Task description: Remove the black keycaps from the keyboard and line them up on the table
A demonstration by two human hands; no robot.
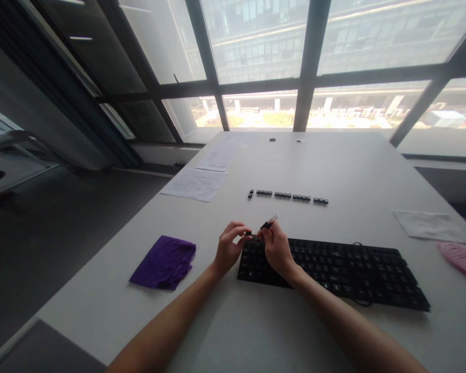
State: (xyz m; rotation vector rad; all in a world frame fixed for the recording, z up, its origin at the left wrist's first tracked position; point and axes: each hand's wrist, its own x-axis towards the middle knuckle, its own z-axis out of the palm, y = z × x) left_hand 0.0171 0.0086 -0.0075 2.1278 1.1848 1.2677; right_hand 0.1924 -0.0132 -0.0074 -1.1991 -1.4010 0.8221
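Observation:
My left hand [231, 246] pinches a small black keycap [248, 233] between thumb and fingertips, above the upper left corner of the black keyboard [341, 267]. Close beside it, my right hand [276, 248] is closed round a keycap puller [267, 225] with a black body and thin wire prongs pointing up and away. The puller's lower end reaches toward the keycap; whether they touch I cannot tell. My right hand and wrist cover part of the keyboard's left side. Beyond the hands, several loose black keycaps [282, 195] lie in short groups along a row.
A folded purple cloth [163, 262] lies left of the keyboard on the white table [213, 331]. Written paper sheets [196, 184] are at the far left edge. To the right are a whitish flat packet [431, 226] and a pink object [460, 261]. Windows stand behind the table.

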